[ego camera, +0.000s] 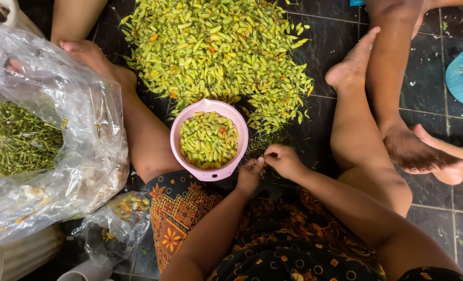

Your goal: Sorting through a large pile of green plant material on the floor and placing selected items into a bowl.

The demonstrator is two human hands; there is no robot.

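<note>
As we look down from above, a clear plastic bag (44, 130) at the far left holds green chilli stems (15, 138). Right of it, a pink bowl (177, 136) filled with small yellow-green chillies (208, 139) sits on the dark tiled floor (439, 203), between the person's bare legs. Behind the bowl lies a big loose pile of chillies (216, 49). Just right of the bowl, our left hand (250, 176) and right hand (284, 161) meet, fingertips pinched together on something too small to identify. At the far right, another person's foot (416, 151) rests near a blue basin (462, 78).
</note>
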